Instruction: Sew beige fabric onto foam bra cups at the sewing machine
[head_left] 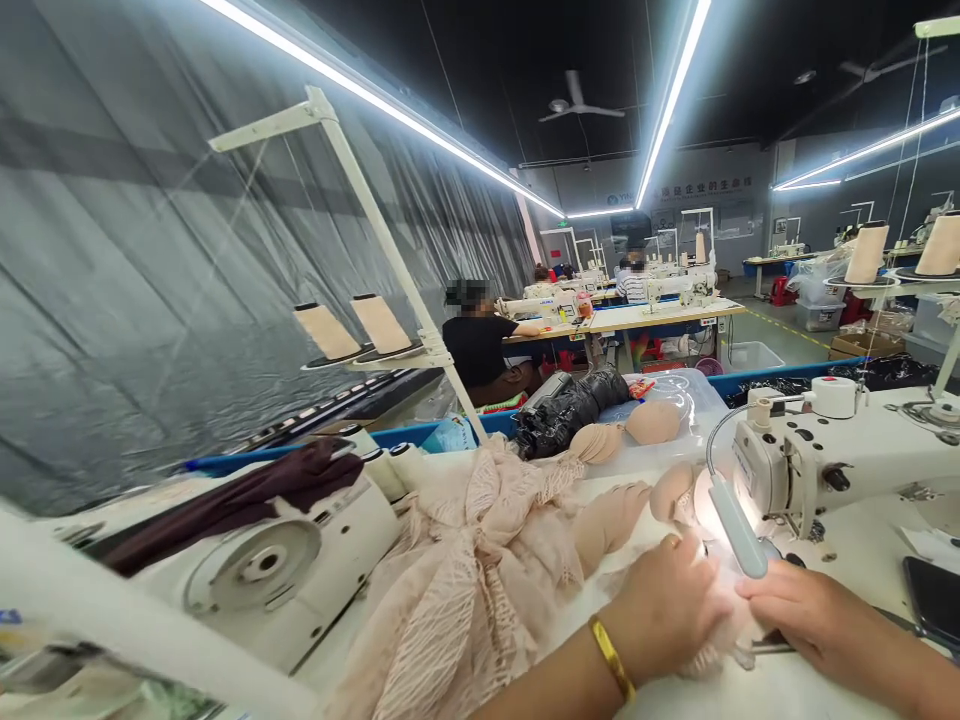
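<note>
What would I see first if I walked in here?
First the bright little lamp on the white sewing machine at the right, shining on two hands: the left hand, with a gold bangle on its wrist, and the right hand press pale fabric flat under it. Beside them, in the middle, lies a big heap of beige lace. Overhead, long glowing light strips run toward the far wall.

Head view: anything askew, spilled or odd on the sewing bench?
Nothing looks damaged or spilled. Two oddities: a dark cloth is draped over the sewing machine at left, and the pink lace fabric lies in a loose heap. The left hand and right hand press fabric flat under the lamp.
</note>
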